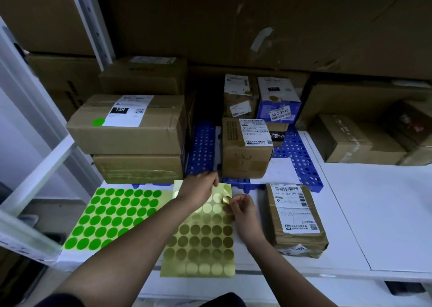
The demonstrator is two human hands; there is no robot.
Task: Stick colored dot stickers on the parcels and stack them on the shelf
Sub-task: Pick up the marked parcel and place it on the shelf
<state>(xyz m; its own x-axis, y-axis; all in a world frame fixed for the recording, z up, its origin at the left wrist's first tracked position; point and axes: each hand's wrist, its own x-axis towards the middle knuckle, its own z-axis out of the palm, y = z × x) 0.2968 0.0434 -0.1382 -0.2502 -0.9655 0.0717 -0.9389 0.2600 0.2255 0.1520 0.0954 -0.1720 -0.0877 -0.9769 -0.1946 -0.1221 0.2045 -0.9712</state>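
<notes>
Storage corner, stacked brown cartons filling the far wall. White table (385, 213) in the foreground, blue perforated tray (297, 157) at its far middle.

Sticker sheets: green dot sheet (112, 215) lying flat, near left; one column at its right side partly used. Gold dot sheet (203, 238) just right of it, overlapping the table's near edge; several dots gone from the upper rows and the bottom row.

Hands: left hand (201, 189) rests on the upper part of the gold sheet, fingers curled at its far edge. Right hand (243, 209) pinches a single gold dot sticker (226, 199) between thumb and fingertips, just above the sheet's upper right corner.

Parcels: paper-wrapped parcel (295, 217) with white label, flat on the table just right of the right hand. Small carton (246, 148) with label and pen marks, on the tray, far side of the hands. Two taller boxes behind it, brown box (240, 96) and blue-and-white box (278, 100), each bearing a gold dot. Large carton (126, 124) at far left, topping a stack, bearing a green dot (98, 122) beside its label.
</notes>
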